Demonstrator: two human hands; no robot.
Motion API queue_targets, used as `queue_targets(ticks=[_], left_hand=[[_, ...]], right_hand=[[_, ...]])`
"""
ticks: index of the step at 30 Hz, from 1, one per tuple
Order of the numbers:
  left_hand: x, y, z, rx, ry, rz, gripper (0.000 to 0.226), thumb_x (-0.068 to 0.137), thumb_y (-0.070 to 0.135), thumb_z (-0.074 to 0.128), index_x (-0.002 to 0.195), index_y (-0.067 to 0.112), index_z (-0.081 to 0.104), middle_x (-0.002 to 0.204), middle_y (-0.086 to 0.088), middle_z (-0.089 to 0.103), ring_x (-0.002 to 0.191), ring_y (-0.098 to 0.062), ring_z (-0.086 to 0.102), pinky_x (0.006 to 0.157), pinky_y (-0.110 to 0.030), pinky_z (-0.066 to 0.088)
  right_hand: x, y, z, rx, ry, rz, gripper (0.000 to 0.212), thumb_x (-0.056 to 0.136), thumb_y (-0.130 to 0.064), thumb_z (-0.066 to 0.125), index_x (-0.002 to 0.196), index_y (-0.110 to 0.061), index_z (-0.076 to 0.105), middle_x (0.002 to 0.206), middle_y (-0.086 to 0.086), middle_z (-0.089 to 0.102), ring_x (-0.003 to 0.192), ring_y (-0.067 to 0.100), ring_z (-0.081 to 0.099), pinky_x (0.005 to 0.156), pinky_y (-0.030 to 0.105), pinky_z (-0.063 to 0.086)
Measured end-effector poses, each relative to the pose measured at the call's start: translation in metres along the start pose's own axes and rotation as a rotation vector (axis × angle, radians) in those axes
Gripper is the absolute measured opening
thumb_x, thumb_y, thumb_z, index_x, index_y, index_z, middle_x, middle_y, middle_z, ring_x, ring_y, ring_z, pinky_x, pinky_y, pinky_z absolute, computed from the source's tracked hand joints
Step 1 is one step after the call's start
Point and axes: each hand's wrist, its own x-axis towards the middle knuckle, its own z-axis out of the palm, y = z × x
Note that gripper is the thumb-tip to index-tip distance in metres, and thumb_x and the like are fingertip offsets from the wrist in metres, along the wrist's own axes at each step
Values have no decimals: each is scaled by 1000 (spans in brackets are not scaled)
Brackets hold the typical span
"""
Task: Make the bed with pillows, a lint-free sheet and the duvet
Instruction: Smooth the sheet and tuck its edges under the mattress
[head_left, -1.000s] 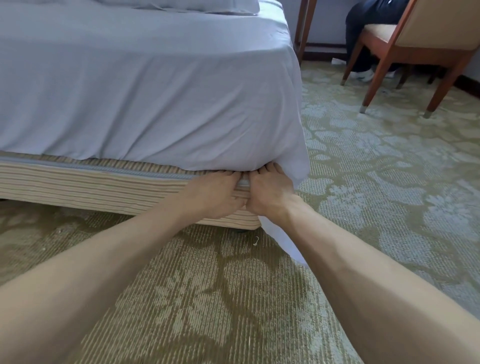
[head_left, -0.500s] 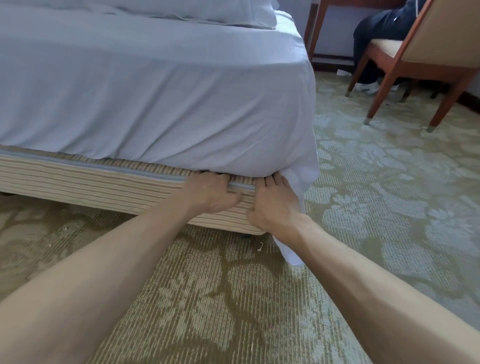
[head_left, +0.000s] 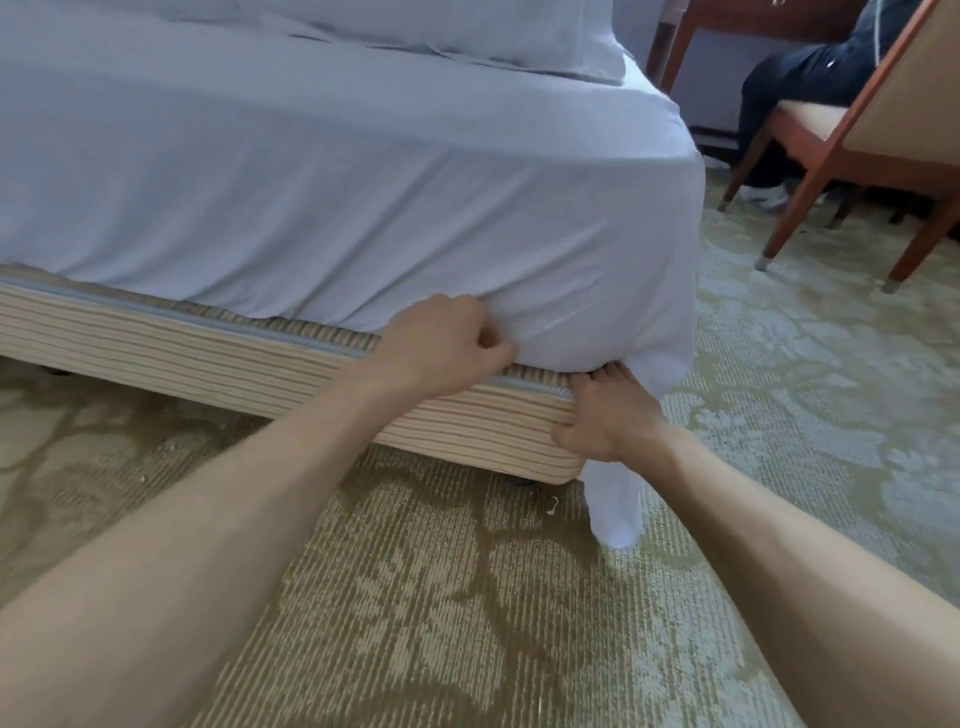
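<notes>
Along the lower edge of the white fabric sheet (head_left: 363, 208), left hand (head_left: 441, 343) clamps it with curled fingers; at four o'clock, right hand (head_left: 608, 418) presses straight fingers underneath.

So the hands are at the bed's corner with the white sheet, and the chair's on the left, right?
No, the head view shows the chair on the right. The left hand and right hand are at the corner with the white sheet.

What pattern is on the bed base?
The bed base has horizontal beige and tan stripes; head view shows it.
</notes>
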Motion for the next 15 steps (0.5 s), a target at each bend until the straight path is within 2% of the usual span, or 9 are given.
queue_targets(ticks=[3,4,5,7,8,9,11,13,15], left_hand=[[5,33,25,-51,181,30,38,88,58,57,81,23,68,78,1,69,79,-23,64,62,-32,38],[7,45,34,-84,210,45,38,88,59,57,83,22,67,81,1,70,82,-23,65,62,-32,37],[9,52,41,-113,228,45,40,89,60,56,85,22,67,85,1,70,86,-24,66,64,-33,37],[13,57,52,-194,250,-9,43,89,64,55,86,23,67,85,2,70,87,-25,67,65,-33,42],[13,59,57,-222,253,-41,45,88,67,54,85,23,66,83,3,69,85,-25,67,65,-34,45],[12,61,61,-230,261,-53,47,88,69,54,84,24,64,81,4,69,84,-25,67,66,-34,48],[11,62,65,-242,311,-51,47,88,72,55,82,26,61,78,8,68,80,-21,66,66,-35,51],[12,59,67,-273,395,-40,44,89,69,58,79,26,60,74,9,65,75,-19,64,62,-36,51],[18,56,72,-242,467,-15,47,87,68,63,76,22,58,70,8,62,70,-19,61,56,-35,47]], right_hand=[[-12,-7,-12,93,-70,-22,92,81,-49,61,159,-17,25,163,9,28,150,28,22,120,34,25],[-19,-9,-18,140,-95,-22,85,84,-44,61,159,-19,28,162,6,31,148,26,27,115,33,31],[-27,-9,-25,170,-94,-6,73,88,-38,61,155,-20,37,155,4,43,143,25,38,106,31,41],[-39,0,-39,123,32,43,36,93,-33,58,127,-23,65,119,2,68,114,27,62,79,30,47],[-46,5,-48,51,122,84,23,94,-36,57,106,-25,72,97,0,70,100,28,67,70,30,45],[-52,12,-58,-9,222,141,26,93,-43,55,89,-25,72,83,0,69,88,30,68,65,31,43],[-54,27,-79,-16,412,251,41,91,-59,53,78,-23,67,77,1,67,80,30,67,64,33,46],[-50,37,-90,93,544,305,49,88,-71,52,88,-23,63,87,0,68,83,29,66,70,38,52],[-41,51,-89,56,566,250,62,88,-77,49,107,-18,57,105,2,66,92,30,66,75,41,52]])
